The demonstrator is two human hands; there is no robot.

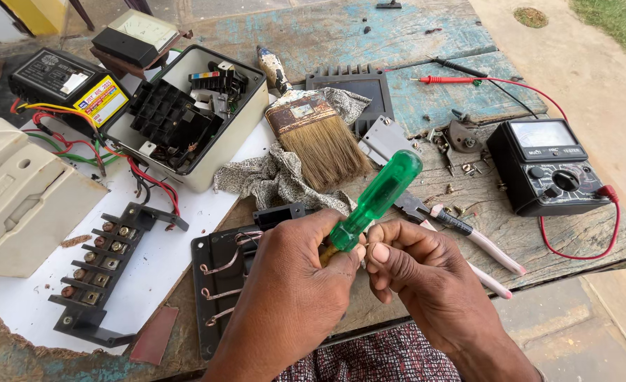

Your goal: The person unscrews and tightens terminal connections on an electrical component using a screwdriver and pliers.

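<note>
- Your left hand (295, 283) grips the green screwdriver (376, 199) low on its handle, above the table (426, 42).
- Your right hand (419, 279) pinches at its base.
- Brush (313, 131) and pliers (461, 237) lie nearby.

place: outdoor electrical repair bench
landmark: worn blue-painted wooden table (341, 32)
on it: analog multimeter (547, 166), opened meter box (185, 117), pliers (461, 237), paintbrush (313, 124)
beyond it: bare ground, grass (620, 21)

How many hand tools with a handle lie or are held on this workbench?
3. A green-handled screwdriver is held in both hands, a paintbrush lies on the grey cloth, and pliers lie right of the hands. Others may be hidden under the cloth.
</note>
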